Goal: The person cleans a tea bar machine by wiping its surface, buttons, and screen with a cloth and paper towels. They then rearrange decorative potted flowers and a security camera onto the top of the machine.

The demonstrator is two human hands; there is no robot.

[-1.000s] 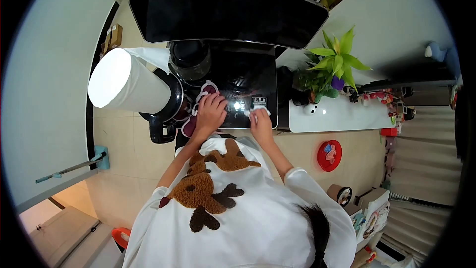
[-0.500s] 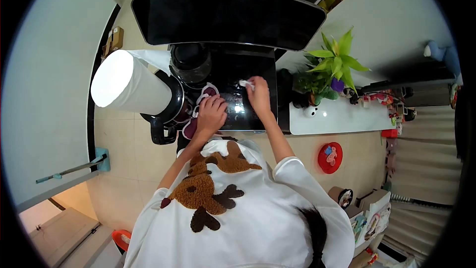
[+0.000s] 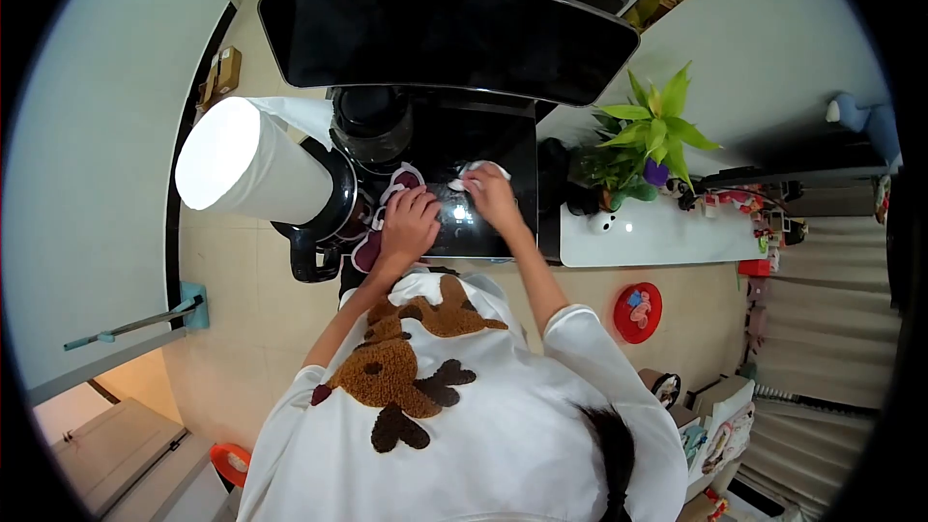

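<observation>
My right hand (image 3: 493, 195) is closed on a crumpled white paper towel (image 3: 496, 170), pressed to the glossy black surface (image 3: 488, 130). Part of the paper shows beyond the fingers, with a wet-looking sheen beside it. My left hand (image 3: 411, 222) lies flat, fingers extended, at the left part of that surface. Under and beside it are dark red pieces with white edging (image 3: 406, 177), partly hidden by the hand; what they are I cannot make out.
A large white paper roll (image 3: 280, 164) leans over a black-handled pot (image 3: 314, 253) on the left. Behind stands a glass jug with a black lid (image 3: 370, 121), below a black panel (image 3: 445, 39). To the right are a potted plant (image 3: 657, 130) and a white shelf (image 3: 667, 237).
My right hand has moved slightly left and toward my body with the paper towel, which now shows more spread behind the fingers. My left hand has stayed nearly in place.
</observation>
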